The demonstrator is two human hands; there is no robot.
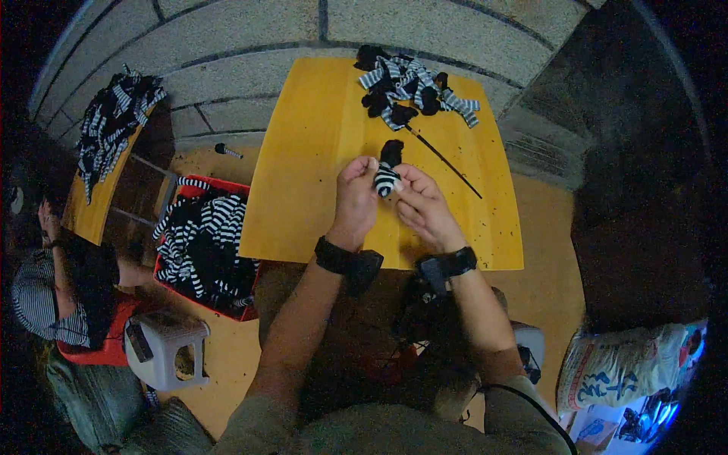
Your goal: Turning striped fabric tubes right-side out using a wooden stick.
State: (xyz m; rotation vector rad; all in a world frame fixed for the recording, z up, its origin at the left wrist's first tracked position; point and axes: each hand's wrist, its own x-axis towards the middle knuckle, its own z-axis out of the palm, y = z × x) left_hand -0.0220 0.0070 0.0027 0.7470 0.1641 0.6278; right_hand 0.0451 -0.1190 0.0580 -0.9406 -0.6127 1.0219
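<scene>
Between my two hands, above the middle of the yellow table [303,144], is a black-and-white striped sock [386,179] with a plain black end pointing away from me. My left hand [356,199] pinches its left side between thumb and fingers. On the other side, my right hand [426,205] grips the striped part, fingers curled. A thin black rod [447,164] lies slantwise on the table just right of the sock. Farther back, a loose pile of striped and black socks [409,83] spreads near the table's far edge.
A red crate [236,309] full of striped socks stands on the floor left of the table. Beyond it, another person [57,292] sits by a second table heaped with socks [117,125]. A white plastic stool [168,345] is lower left; a printed sack [622,368] lies lower right.
</scene>
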